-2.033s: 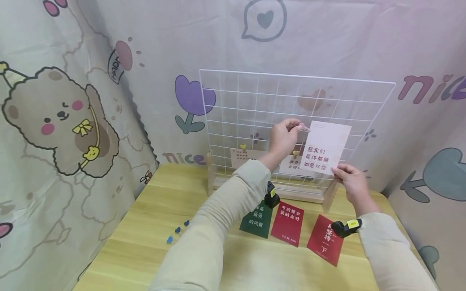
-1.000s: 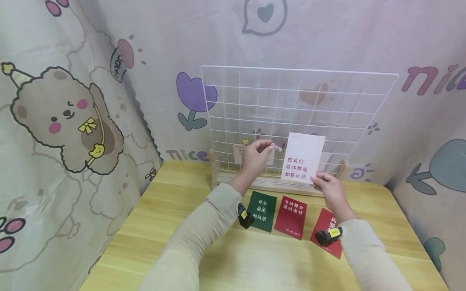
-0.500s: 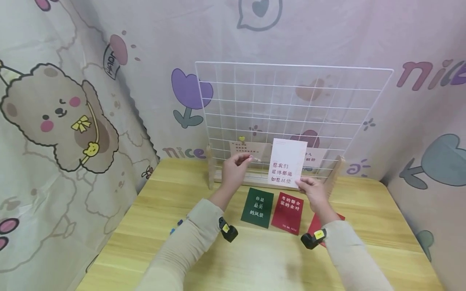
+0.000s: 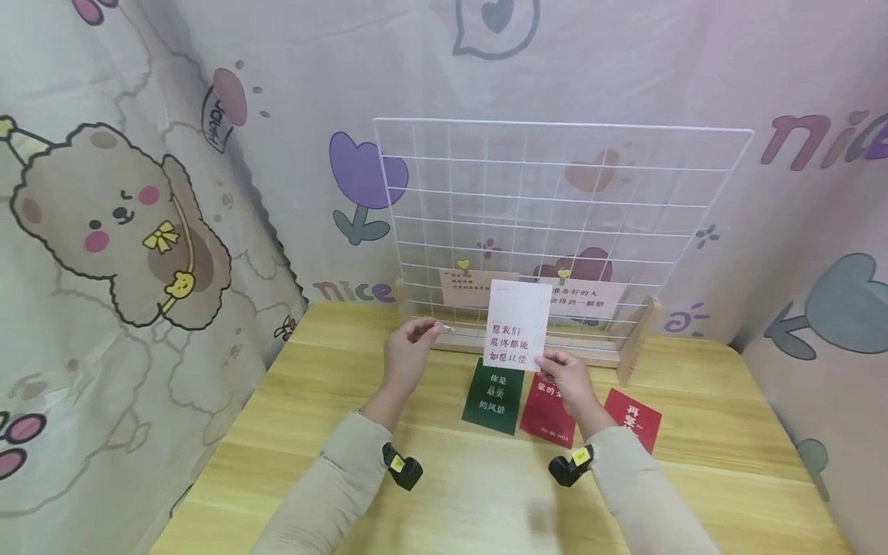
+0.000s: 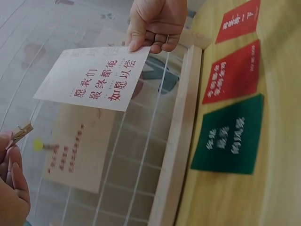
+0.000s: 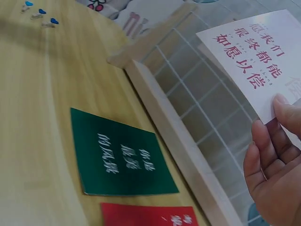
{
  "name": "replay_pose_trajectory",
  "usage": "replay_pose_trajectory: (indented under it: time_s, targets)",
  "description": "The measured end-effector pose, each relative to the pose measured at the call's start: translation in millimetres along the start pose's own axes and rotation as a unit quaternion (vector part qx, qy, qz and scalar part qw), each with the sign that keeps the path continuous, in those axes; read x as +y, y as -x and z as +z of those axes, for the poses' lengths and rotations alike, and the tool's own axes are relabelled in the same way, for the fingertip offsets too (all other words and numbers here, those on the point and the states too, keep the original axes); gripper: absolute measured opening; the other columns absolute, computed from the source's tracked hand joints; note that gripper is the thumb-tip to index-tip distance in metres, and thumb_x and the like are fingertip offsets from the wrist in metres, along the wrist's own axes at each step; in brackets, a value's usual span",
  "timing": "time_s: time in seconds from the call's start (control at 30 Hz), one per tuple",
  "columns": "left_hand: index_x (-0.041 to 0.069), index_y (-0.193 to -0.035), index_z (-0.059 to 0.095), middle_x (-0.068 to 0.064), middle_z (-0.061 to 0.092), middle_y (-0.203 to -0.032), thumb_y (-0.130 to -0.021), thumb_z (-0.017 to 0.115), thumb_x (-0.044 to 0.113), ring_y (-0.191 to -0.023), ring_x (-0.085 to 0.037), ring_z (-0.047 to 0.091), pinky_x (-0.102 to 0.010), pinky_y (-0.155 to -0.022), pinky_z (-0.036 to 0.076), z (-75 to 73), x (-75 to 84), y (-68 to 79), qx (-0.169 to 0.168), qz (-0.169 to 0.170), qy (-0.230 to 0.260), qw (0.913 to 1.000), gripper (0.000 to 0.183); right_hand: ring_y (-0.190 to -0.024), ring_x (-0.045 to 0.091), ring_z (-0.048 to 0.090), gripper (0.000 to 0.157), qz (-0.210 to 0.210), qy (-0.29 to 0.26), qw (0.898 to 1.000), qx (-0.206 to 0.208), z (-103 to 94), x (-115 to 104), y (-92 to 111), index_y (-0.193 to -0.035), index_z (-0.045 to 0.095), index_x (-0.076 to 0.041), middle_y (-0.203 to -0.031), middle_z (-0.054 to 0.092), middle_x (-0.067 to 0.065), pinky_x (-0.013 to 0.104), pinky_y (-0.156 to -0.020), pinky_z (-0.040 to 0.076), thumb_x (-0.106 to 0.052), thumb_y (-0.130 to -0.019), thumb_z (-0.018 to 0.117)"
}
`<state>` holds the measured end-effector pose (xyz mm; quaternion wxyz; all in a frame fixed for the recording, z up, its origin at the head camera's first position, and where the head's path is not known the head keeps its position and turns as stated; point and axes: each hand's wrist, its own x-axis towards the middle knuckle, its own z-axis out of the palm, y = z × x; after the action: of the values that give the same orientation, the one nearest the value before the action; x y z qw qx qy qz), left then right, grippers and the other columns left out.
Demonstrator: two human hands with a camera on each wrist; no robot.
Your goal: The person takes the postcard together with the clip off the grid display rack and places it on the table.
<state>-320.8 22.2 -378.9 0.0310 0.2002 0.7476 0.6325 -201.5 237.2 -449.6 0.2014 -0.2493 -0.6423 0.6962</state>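
Note:
In the head view my right hand (image 4: 569, 379) pinches the lower right corner of a white card (image 4: 519, 308) with red lettering, upright in front of the wire grid (image 4: 555, 125). My left hand (image 4: 405, 356) is to the left of the card, apart from it. Between its thumb and fingers it pinches a small wooden clothespin (image 5: 21, 133), whose pink end shows in the head view. Behind, two pale cards hang on the grid: a left one (image 4: 475, 287) and a right one (image 4: 590, 299), each under a yellow heart clothespin (image 4: 463, 264).
On the table (image 4: 291, 455) before the grid's wooden base (image 5: 175, 150) lie a green card (image 4: 492, 408), a red card (image 4: 546, 420) and another red card (image 4: 637, 412). Three blue heart clothespins (image 6: 38, 13) lie to the left. Printed cloth (image 4: 298, 62) hangs behind.
Both hands have come lower and left, away from the grid, with the white card and the clothespin still held. The right hung card is now more exposed.

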Motion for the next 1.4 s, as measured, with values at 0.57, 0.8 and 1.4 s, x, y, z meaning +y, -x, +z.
replay_pose_trajectory:
  time_s: [0.57,0.8,1.4]
  targets:
    - [0.008,-0.100,0.062,-0.003,0.060,-0.091,-0.078,0.062,0.033,-0.087,-0.019,0.055,-0.034,-0.079,0.043,-44.5,-42.2,36.3,-0.031,-0.124,-0.048,0.9907,0.033,-0.060,0.012,0.054,0.015,0.062,0.001,0.998,0.001,32.2,32.3,10.4,-0.088,0.059,0.005,-0.070,0.057,0.001,0.034,-0.069,0.048,-0.005,-0.078,0.061]
    - [0.007,-0.101,0.061,-0.003,0.060,-0.093,-0.078,0.060,0.034,-0.090,-0.020,0.054,-0.040,-0.084,0.040,-55.0,-56.9,48.6,-0.056,-0.155,-0.062,0.9844,0.035,-0.064,0.014,0.054,0.022,0.054,0.020,0.998,-0.006,39.8,50.7,14.5,-0.092,0.059,0.004,-0.074,0.058,0.005,0.038,-0.071,0.047,-0.013,-0.078,0.062]
    - [0.000,-0.107,0.054,-0.009,0.059,-0.098,-0.083,0.056,0.029,-0.089,-0.022,0.054,-0.037,-0.081,0.044,-86.4,-95.8,88.4,-0.059,-0.188,-0.083,0.9769,0.038,-0.062,0.012,0.055,0.022,0.092,0.028,0.994,-0.050,68.0,82.8,31.3,-0.095,0.059,0.006,-0.073,0.059,0.003,0.029,-0.063,0.049,-0.009,-0.078,0.061]
